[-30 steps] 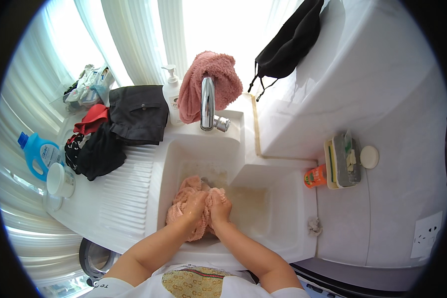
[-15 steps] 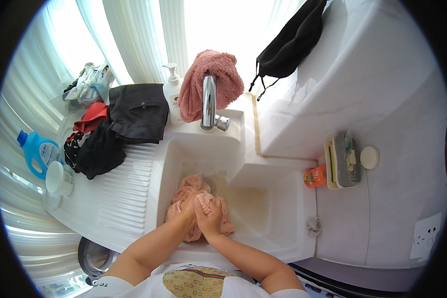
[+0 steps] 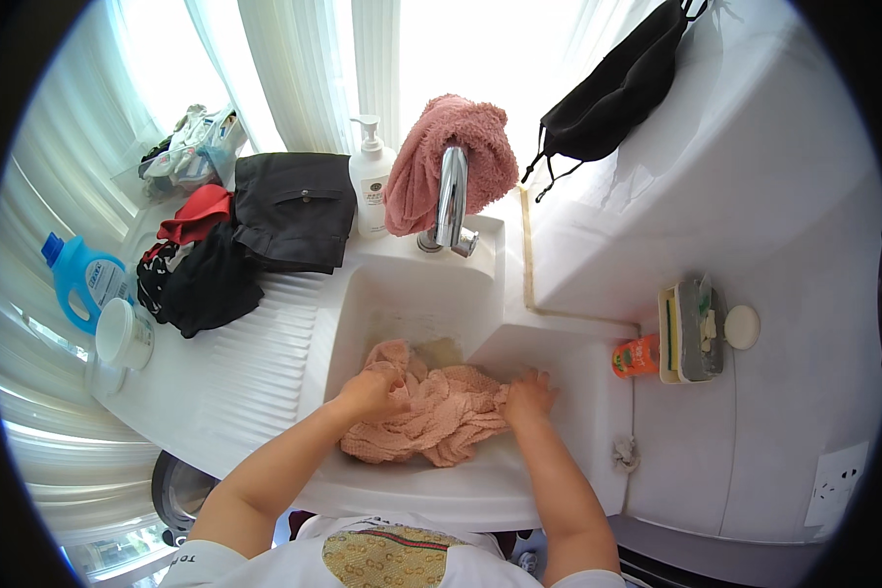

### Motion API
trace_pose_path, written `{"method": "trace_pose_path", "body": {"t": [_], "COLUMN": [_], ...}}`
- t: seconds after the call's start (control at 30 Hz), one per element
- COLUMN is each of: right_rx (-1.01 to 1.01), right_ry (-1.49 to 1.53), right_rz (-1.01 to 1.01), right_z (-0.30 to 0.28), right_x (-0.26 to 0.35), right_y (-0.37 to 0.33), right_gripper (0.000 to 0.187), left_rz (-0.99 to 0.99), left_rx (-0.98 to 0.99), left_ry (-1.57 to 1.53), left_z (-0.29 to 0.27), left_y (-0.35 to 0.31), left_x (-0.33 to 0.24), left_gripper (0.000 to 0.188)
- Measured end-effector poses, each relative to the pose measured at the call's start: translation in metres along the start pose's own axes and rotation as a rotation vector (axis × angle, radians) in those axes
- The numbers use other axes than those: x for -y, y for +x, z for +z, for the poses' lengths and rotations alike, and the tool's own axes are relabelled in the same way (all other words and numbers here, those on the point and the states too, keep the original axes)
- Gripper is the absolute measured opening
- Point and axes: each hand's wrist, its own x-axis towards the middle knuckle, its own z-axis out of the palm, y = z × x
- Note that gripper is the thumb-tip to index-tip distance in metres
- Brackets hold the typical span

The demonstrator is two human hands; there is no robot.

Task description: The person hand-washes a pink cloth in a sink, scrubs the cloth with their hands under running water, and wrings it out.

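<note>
Parting after working close together, the left hand [image 3: 374,392] curls at the left of the pink cloth [image 3: 446,407] and the right hand [image 3: 530,399] meets its right end, neither grip certain, leaving it seemingly opened out, lower centre, in the white sink [image 3: 580,431].

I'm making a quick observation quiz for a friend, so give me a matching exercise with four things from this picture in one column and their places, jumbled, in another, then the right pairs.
Things
1. Blue plastic jug
2. Peach textured cloth
3. Small orange container
4. Dusky-pink fluffy towel

Places
A. In the white sink, between the left hand and the right hand
B. Behind the spout of the curved chrome tap
C. Beside the round white tub
D. Left of the grey rectangular box

Pairs: 1-C, 2-A, 3-D, 4-B
</note>
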Motion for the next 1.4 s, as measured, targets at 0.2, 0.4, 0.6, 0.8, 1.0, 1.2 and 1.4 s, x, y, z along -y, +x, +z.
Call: {"method": "trace_pose_path", "body": {"t": [0.2,0.4,0.6,0.8,1.0,1.2,1.4], "right_rx": [-0.004,0.459,0.810,0.029,0.463,0.038,-0.167], "right_ry": [0.227,0.501,0.709,0.260,0.338,0.791,1.788], "right_rz": [-0.469,-0.428,-0.553,-0.589,-0.470,-0.676,-0.412], "right_z": [0.028,0.027,-0.017,0.052,0.049,0.010,0.017], "right_x": [0.038,0.039,0.006,0.040,0.047,0.012,0.049], "right_y": [0.001,0.012,0.007,-0.006,-0.016,-0.018,-0.025], "right_gripper": [0.079,0.072,0.088,0.110,0.069,0.036,0.019], "left_rz": [0.160,0.167,0.299,0.028,-0.026,0.320,0.093], "left_rx": [0.198,0.180,0.257,0.384,0.349,0.068,-0.016], "left_ry": [0.642,0.178,-0.627,0.373,0.399,-0.932,-2.136], "left_z": [0.029,0.022,-0.065,-0.010,-0.010,-0.025,0.013], "left_y": [-0.026,-0.009,-0.049,-0.022,-0.016,-0.021,0.006], "left_x": [-0.025,0.005,-0.017,-0.015,-0.009,0.001,0.015], "left_gripper": [0.073,0.043,0.050,0.071,0.032,0.035,0.042]}}
